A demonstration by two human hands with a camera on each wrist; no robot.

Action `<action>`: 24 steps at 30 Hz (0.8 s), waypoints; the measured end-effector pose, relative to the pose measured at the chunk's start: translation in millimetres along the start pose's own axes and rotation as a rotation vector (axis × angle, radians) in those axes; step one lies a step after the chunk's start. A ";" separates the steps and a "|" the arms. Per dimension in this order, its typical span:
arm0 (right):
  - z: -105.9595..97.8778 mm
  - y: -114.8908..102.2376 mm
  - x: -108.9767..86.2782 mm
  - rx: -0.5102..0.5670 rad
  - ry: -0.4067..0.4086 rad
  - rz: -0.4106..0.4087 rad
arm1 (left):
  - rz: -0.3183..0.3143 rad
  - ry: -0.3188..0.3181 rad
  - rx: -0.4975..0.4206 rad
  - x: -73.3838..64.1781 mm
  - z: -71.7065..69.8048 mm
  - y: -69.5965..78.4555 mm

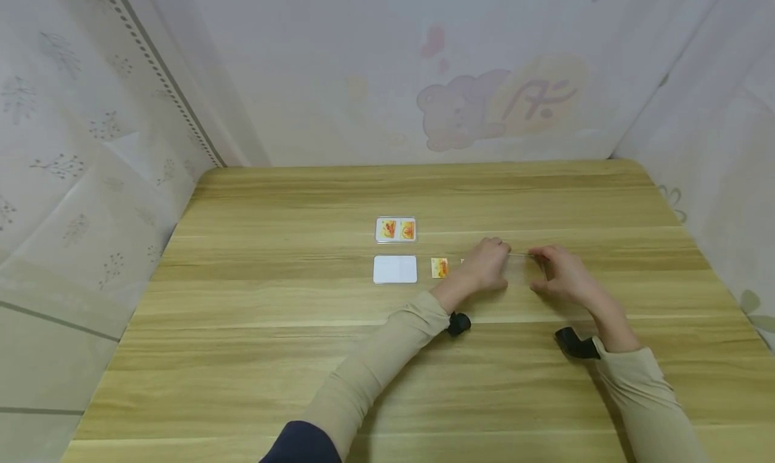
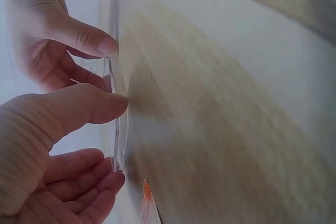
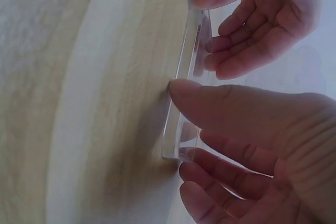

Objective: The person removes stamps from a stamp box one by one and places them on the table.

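Note:
Both hands grip a thin clear plastic piece [image 2: 121, 140] with raised edges, close over the table. My left hand [image 1: 484, 264] has its thumb on the near edge and its fingers at the far edge. From the other side my right hand [image 1: 563, 274] pinches it in the same way, thumb opposite fingers. Just left of the left hand lies a small orange-and-yellow picture square [image 1: 439, 268]. A second printed piece [image 1: 462, 261] is mostly hidden behind that hand.
A blank white rectangular card [image 1: 395, 269] lies left of the small squares. Behind it rests a clear-edged case [image 1: 396, 219] with two orange pictures side by side. The wooden table [image 1: 242, 355] meets patterned curtains at the back and sides.

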State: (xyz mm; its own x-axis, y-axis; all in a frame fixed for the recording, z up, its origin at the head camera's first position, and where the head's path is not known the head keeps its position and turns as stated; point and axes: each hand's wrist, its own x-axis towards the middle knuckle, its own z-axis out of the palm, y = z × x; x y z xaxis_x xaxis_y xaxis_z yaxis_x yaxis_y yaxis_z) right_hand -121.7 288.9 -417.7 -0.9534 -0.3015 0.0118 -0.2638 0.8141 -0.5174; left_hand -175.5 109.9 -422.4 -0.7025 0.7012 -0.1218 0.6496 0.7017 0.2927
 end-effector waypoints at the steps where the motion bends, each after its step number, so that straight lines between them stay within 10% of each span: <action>1: -0.1 0.2 -0.1 0.002 0.003 -0.004 | 0.000 0.001 -0.003 0.2 0.0 0.0; 24: -1.2 -9.2 3.5 0.031 0.173 -0.171 | 0.054 0.069 -0.213 -24.1 -26.6 -21.6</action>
State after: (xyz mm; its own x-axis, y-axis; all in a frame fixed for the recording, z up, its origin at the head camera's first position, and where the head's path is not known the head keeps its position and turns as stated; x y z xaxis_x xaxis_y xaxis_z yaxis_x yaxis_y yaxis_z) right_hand -122.8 280.9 -411.9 -0.9067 -0.3419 0.2471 -0.4218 0.7420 -0.5210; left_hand -180.3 74.5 -400.5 -0.6914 0.7215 -0.0375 0.6157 0.6156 0.4918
